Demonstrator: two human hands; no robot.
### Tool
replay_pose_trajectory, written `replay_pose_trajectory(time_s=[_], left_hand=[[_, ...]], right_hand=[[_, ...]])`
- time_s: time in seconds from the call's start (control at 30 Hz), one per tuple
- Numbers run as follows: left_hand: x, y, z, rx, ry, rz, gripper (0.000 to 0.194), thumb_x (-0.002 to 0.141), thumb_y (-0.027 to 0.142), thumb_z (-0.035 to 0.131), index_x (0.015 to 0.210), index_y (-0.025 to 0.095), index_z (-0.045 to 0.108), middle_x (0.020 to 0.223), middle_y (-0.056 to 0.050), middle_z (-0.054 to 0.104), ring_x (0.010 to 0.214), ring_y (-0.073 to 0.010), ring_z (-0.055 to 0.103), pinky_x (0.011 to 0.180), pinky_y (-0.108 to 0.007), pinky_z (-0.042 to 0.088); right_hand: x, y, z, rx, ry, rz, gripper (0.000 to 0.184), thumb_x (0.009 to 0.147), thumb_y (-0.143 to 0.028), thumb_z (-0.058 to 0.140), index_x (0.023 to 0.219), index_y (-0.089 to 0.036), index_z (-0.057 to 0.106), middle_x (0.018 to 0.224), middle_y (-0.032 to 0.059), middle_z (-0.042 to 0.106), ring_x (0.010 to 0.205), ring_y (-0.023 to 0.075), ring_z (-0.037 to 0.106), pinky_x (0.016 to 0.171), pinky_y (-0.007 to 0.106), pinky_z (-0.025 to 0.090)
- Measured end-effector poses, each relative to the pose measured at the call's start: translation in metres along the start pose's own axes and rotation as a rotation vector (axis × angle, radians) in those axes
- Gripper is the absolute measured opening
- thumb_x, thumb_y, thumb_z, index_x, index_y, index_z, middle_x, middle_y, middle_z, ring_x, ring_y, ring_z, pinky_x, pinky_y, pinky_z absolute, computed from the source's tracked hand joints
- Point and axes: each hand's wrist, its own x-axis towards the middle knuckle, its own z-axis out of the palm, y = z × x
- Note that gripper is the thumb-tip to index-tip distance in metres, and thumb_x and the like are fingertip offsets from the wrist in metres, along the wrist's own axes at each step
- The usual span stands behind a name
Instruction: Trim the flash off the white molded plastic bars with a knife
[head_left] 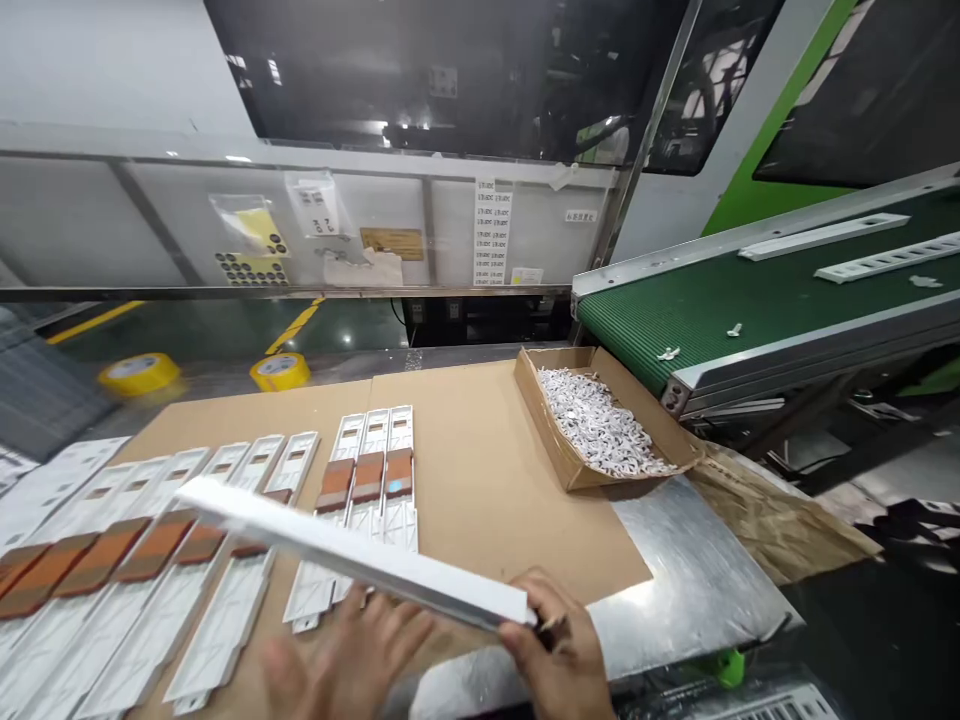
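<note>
A long white plastic strip [360, 552] is held up aslant over the table, its far end raised toward the left. My right hand [564, 650] grips the near end between thumb and fingers. Something small and dark shows by those fingers, too unclear to name. My left hand [360, 645], blurred by motion, is below the strip with its fingers spread; whether it touches the strip I cannot tell. Behind and left of the hands lie similar white strips [221, 620] in rows, with brown-orange pads [367, 478] across their middles.
Cardboard [480, 440] covers much of the metal table [690, 560]. A cardboard box [547, 440] of small white plastic pieces [596, 425] stands at the right. Beyond it, a green conveyor [675, 310] carries white parts. Two yellow tape rolls [280, 372] sit at the back left.
</note>
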Motion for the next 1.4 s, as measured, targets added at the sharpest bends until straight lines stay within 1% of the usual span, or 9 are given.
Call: replay_pose_trajectory(time_s=[0.07, 0.1, 0.2, 0.3, 0.37, 0.47, 0.57, 0.9, 1.4], left_hand=[[0.006, -0.010, 0.027, -0.305, 0.198, -0.106, 0.067, 0.048, 0.075, 0.065, 0.095, 0.028, 0.064, 0.095, -0.007, 0.067, 0.085, -0.0260, 0.064, 0.065, -0.038, 0.053], [0.009, -0.014, 0.038, -0.393, 0.291, -0.123, 0.063, 0.047, 0.065, 0.074, 0.096, 0.029, 0.061, 0.089, -0.003, 0.066, 0.075, -0.0209, 0.063, 0.060, -0.032, 0.052], [0.019, -0.017, 0.051, -0.410, 0.396, -0.056, 0.040, 0.059, 0.035, 0.079, 0.090, 0.025, 0.056, 0.069, 0.006, 0.051, 0.048, -0.0047, 0.044, 0.044, -0.018, 0.041], [0.028, -0.012, 0.045, -0.383, 0.358, 0.015, 0.035, 0.065, 0.030, 0.075, 0.091, 0.023, 0.053, 0.067, 0.007, 0.045, 0.045, -0.0024, 0.036, 0.039, -0.015, 0.032], [0.030, -0.008, 0.039, -0.357, 0.346, 0.035, 0.037, 0.065, 0.029, 0.075, 0.093, 0.023, 0.051, 0.066, 0.007, 0.043, 0.045, -0.0028, 0.036, 0.038, -0.014, 0.030], [0.030, -0.004, 0.036, -0.317, 0.313, 0.048, 0.036, 0.067, 0.028, 0.073, 0.093, 0.023, 0.050, 0.065, 0.008, 0.041, 0.045, -0.0031, 0.035, 0.038, -0.015, 0.030], [0.028, -0.002, 0.037, -0.290, 0.287, 0.047, 0.037, 0.069, 0.028, 0.071, 0.097, 0.025, 0.048, 0.064, 0.008, 0.041, 0.044, -0.0029, 0.034, 0.038, -0.015, 0.030], [0.025, -0.005, 0.038, -0.243, 0.288, -0.002, 0.031, 0.071, 0.032, 0.069, 0.084, 0.022, 0.043, 0.065, 0.009, 0.041, 0.043, -0.0022, 0.033, 0.038, -0.015, 0.028], [0.025, -0.006, 0.041, -0.197, 0.283, -0.020, 0.031, 0.070, 0.030, 0.070, 0.089, 0.022, 0.046, 0.063, 0.008, 0.048, 0.040, -0.0023, 0.032, 0.037, -0.017, 0.026]], right_hand=[[-0.007, 0.002, 0.022, -0.018, -0.028, -0.102, 0.023, 0.090, -0.043, 0.050, 0.093, -0.023, 0.062, 0.076, 0.0011, 0.056, 0.067, 0.0134, 0.054, 0.062, 0.023, 0.044], [-0.011, 0.004, 0.029, -0.007, -0.054, -0.147, 0.026, 0.090, -0.044, 0.050, 0.102, -0.024, 0.061, 0.081, 0.0023, 0.058, 0.069, 0.0139, 0.056, 0.062, 0.024, 0.045], [-0.022, 0.011, 0.035, 0.083, -0.054, -0.066, 0.046, 0.084, -0.057, 0.051, 0.120, -0.028, 0.052, 0.097, 0.0047, 0.058, 0.062, 0.0122, 0.057, 0.050, 0.022, 0.046], [-0.032, 0.012, 0.022, 0.178, -0.072, 0.299, 0.054, 0.084, -0.066, 0.040, 0.118, -0.024, 0.047, 0.080, 0.0001, 0.054, 0.045, 0.0080, 0.046, 0.034, 0.019, 0.034], [-0.034, 0.007, 0.011, 0.160, -0.202, 0.418, 0.047, 0.092, -0.061, 0.027, 0.109, -0.021, 0.047, 0.062, -0.0047, 0.047, 0.041, 0.0080, 0.042, 0.035, 0.019, 0.031], [-0.032, -0.007, 0.002, -0.002, -0.416, 0.322, 0.035, 0.097, -0.045, 0.025, 0.086, -0.022, 0.049, 0.056, -0.0053, 0.044, 0.047, 0.0090, 0.044, 0.045, 0.019, 0.035], [-0.028, -0.015, 0.002, -0.161, -0.491, 0.165, 0.029, 0.097, -0.036, 0.029, 0.078, -0.023, 0.047, 0.068, -0.0021, 0.052, 0.060, 0.0106, 0.051, 0.056, 0.020, 0.039], [-0.034, -0.004, 0.018, -0.516, -0.383, -0.012, 0.032, 0.098, -0.032, 0.028, 0.070, -0.023, 0.040, 0.057, -0.0051, 0.049, 0.046, 0.0088, 0.047, 0.047, 0.021, 0.030], [-0.033, -0.006, 0.016, -0.524, -0.383, -0.009, 0.033, 0.098, -0.032, 0.028, 0.070, -0.023, 0.041, 0.054, -0.0059, 0.050, 0.043, 0.0083, 0.047, 0.045, 0.021, 0.029]])
